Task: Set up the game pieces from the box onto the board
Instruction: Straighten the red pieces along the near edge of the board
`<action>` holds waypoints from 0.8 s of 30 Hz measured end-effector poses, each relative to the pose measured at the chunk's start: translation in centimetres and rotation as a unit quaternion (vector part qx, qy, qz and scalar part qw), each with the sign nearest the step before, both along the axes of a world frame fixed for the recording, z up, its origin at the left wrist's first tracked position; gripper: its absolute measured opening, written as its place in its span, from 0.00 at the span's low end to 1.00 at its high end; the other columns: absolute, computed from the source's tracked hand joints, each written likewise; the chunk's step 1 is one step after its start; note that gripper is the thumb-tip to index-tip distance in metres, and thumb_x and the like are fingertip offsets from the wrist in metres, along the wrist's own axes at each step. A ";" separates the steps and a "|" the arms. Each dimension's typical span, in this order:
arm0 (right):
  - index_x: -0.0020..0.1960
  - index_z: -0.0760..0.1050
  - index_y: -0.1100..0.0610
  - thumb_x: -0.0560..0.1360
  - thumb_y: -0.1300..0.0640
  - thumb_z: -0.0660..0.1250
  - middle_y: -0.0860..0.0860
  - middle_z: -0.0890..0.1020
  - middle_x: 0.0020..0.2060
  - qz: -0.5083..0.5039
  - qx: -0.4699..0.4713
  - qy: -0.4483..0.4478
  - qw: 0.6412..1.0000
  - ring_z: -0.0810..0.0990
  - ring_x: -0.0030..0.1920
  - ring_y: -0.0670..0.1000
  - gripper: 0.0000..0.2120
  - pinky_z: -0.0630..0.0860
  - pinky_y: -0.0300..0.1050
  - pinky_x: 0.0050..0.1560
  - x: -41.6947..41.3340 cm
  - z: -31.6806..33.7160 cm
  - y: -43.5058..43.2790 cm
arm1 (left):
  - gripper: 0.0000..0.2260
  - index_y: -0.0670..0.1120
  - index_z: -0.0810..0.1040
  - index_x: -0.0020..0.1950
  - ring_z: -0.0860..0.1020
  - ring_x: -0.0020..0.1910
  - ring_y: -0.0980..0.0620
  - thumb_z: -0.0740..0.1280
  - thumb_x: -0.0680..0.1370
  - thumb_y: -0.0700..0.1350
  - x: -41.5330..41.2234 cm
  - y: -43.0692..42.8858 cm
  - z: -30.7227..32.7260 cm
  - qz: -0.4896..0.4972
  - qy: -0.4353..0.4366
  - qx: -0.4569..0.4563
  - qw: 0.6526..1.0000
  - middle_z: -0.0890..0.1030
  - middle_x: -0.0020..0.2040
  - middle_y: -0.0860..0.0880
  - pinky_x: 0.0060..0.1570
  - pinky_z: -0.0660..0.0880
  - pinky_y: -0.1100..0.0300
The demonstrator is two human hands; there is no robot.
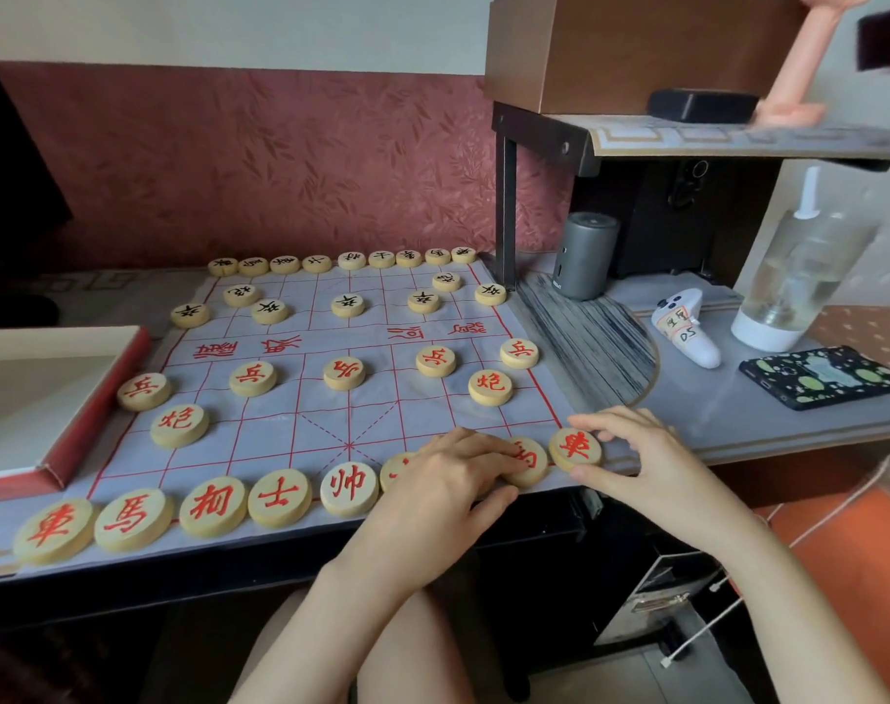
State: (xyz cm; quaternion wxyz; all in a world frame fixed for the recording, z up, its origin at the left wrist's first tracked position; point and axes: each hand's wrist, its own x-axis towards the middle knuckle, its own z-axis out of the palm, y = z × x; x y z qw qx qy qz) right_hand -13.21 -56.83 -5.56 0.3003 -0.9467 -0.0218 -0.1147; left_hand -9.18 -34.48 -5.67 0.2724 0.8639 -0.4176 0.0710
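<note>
Two hands [463, 464] over cloth board [290, 337]

16 black pieces [348, 304] at the far side, about 15 red pieces [344, 372] showing near, one board [331, 424], one box [52, 398], two hands [448, 475].

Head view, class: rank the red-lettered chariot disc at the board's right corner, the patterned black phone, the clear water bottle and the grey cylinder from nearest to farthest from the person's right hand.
1. Red-lettered chariot disc, at the right hand's fingertips.
2. Patterned black phone, right.
3. Clear water bottle and grey cylinder, farther back: too close to call.
</note>
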 end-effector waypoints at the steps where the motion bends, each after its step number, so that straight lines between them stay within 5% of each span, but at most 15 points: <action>1: 0.61 0.72 0.44 0.70 0.56 0.72 0.35 0.74 0.50 0.012 0.001 0.010 1.000 0.68 0.57 0.36 0.21 0.59 0.43 0.65 -0.2 0.2 -0.1 | 0.11 0.51 0.80 0.56 0.70 0.56 0.61 0.65 0.75 0.48 0.0 0.0 0.0 -0.002 0.002 -0.002 1.000 0.80 0.57 0.58 0.52 0.54 0.87; 5: 0.67 0.67 0.42 0.73 0.58 0.69 0.27 0.67 0.57 0.024 0.025 0.033 0.999 0.60 0.64 0.31 0.26 0.52 0.42 0.71 -0.7 0.3 -0.4 | 0.12 0.51 0.80 0.56 0.73 0.56 0.60 0.63 0.75 0.50 0.1 0.0 -0.2 -0.006 0.008 -0.003 1.000 0.79 0.58 0.58 0.55 0.58 0.81; 10: 0.59 0.70 0.40 0.65 0.46 0.74 0.36 0.73 0.52 0.010 0.018 0.005 1.000 0.70 0.56 0.37 0.25 0.62 0.41 0.62 0.0 -0.4 -0.2 | 0.15 0.51 0.80 0.57 0.73 0.57 0.59 0.59 0.75 0.52 0.1 -0.1 -0.2 -0.007 0.009 0.003 1.000 0.79 0.58 0.58 0.55 0.61 0.78; 13: 0.55 0.71 0.40 0.67 0.50 0.75 0.38 0.74 0.50 0.016 0.006 0.001 1.000 0.71 0.54 0.38 0.20 0.62 0.41 0.59 0.2 -0.4 -0.2 | 0.12 0.51 0.79 0.58 0.72 0.58 0.60 0.64 0.76 0.49 0.2 0.0 -0.3 -0.003 0.006 -0.002 1.000 0.78 0.59 0.58 0.55 0.59 0.81; 18: 0.55 0.71 0.39 0.69 0.54 0.73 0.38 0.74 0.51 0.029 0.015 0.007 0.999 0.72 0.56 0.40 0.19 0.61 0.38 0.61 -0.1 -0.4 -0.2 | 0.12 0.51 0.78 0.59 0.72 0.59 0.60 0.64 0.76 0.48 0.3 -0.1 -0.5 -0.008 0.006 -0.009 1.000 0.77 0.59 0.58 0.59 0.67 0.69; 24: 0.54 0.71 0.38 0.69 0.56 0.73 0.38 0.74 0.52 0.027 0.017 0.008 0.999 0.71 0.57 0.38 0.20 0.55 0.26 0.58 -0.4 -0.4 0.0 | 0.11 0.52 0.78 0.58 0.71 0.59 0.61 0.64 0.76 0.48 0.4 -0.1 -0.6 -0.004 0.002 -0.010 1.000 0.76 0.60 0.60 0.56 0.61 0.76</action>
